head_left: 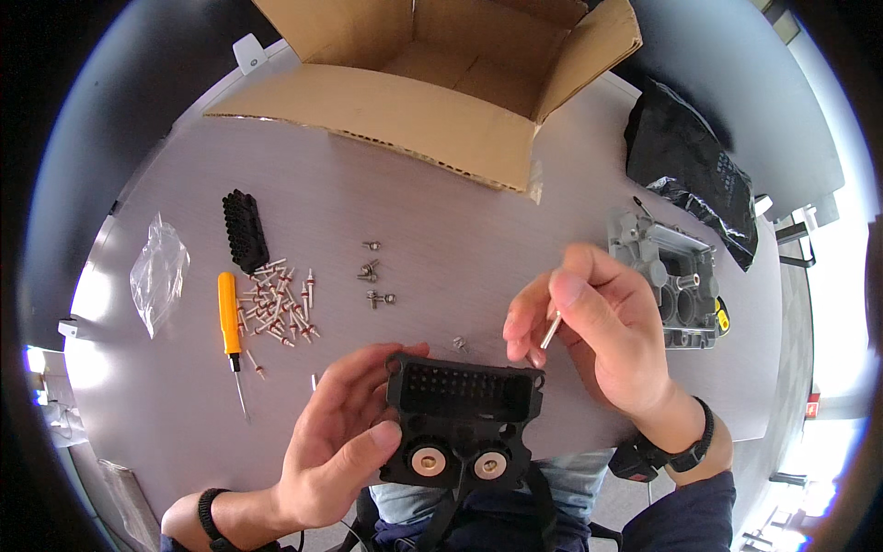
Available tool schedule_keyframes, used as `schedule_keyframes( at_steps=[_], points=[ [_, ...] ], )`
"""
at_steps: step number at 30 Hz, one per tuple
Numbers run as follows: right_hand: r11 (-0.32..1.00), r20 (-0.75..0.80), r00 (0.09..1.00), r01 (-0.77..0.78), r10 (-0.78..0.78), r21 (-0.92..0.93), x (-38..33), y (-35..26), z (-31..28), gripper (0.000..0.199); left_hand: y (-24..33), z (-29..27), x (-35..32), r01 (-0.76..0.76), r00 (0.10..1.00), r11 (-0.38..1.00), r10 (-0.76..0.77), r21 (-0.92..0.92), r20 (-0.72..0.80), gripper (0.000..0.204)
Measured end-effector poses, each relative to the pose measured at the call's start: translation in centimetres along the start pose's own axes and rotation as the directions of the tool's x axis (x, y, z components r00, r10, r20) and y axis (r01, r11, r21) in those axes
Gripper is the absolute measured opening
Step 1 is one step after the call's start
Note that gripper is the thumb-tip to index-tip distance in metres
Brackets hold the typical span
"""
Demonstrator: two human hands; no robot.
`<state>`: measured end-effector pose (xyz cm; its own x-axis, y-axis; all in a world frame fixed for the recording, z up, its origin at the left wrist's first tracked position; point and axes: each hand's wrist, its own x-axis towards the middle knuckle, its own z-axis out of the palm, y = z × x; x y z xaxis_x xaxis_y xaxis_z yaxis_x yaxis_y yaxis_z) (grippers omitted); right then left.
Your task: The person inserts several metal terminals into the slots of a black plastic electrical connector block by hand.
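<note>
My left hand [333, 451] is closed around the left side of a black plastic connector housing [464, 431], held at the table's near edge. Its upper part is a rectangular recess with rows of small pins or holes, and two round metal-ringed contacts sit below. Up and to the right of the housing, my right hand [612, 336] pinches a thin silvery contact pin [551, 330] between thumb and fingers, its end angled down. The pin is apart from the housing. A heap of similar pins with reddish-brown bands [278, 304] lies on the table to the left.
A yellow-handled screwdriver [228, 313], a black ribbed connector block [245, 232] and a clear plastic bag [160, 274] lie left. Several screws [370, 270] are mid-table. An open cardboard box [423, 110] stands behind; a grey metal housing [676, 276] and a black bag [694, 166] are right.
</note>
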<state>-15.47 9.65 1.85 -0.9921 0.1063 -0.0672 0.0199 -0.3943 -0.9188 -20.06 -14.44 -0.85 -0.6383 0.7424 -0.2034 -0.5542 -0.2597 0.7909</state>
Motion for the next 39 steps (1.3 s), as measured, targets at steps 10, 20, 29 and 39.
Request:
schedule_keyframes(
  at_steps=[10,20,29,39],
  points=[
    [0.902,0.112,0.966,0.257,-0.233,-0.346,-0.5,0.5,0.1,0.027,0.4,-0.4,0.0,-0.059,0.987,0.987,0.035,0.153,0.155,0.06],
    [0.949,0.138,0.939,0.314,-0.316,0.042,-1.1,1.2,-0.2,0.013,0.0,-0.3,0.0,-0.01,0.995,0.995,0.0,0.095,0.099,0.061],
    [0.688,0.293,0.853,0.522,-0.433,-0.503,-2.4,-2.1,1.3,0.015,0.3,-0.2,-0.1,-0.028,0.996,0.991,0.017,0.129,0.083,0.058],
    [0.604,0.351,0.876,0.482,-0.331,-0.634,-2.9,-2.0,0.7,0.015,0.2,0.1,-0.2,-0.044,0.996,0.989,0.033,0.139,0.083,0.054]
  ],
)
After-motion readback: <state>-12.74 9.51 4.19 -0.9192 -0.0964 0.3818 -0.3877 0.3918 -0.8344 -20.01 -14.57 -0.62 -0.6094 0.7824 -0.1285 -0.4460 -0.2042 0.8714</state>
